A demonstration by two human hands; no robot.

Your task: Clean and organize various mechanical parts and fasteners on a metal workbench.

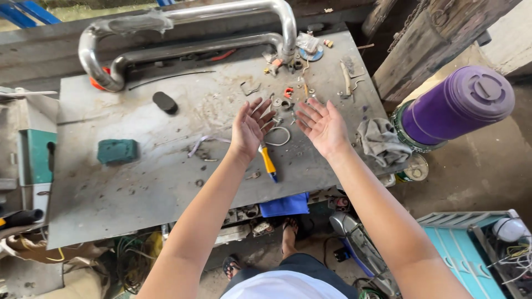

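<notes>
My left hand (250, 128) and my right hand (321, 125) are raised palms-up over a grey metal workbench (138, 182), fingers spread, holding nothing. Under my left hand lies a tool with a yellow and blue handle (268, 163). A thin wire ring (279, 135) lies between the two hands. Small metal bits, screws and an orange part (288, 92) are scattered just beyond my fingertips.
Two bent chrome pipes (188, 14) lie along the bench's far edge. A green block (117, 151) and a dark oval piece (164, 102) sit at the left. A grey rag (382, 142) lies at the right edge, beside a purple cylinder (454, 105). Clutter fills the floor below.
</notes>
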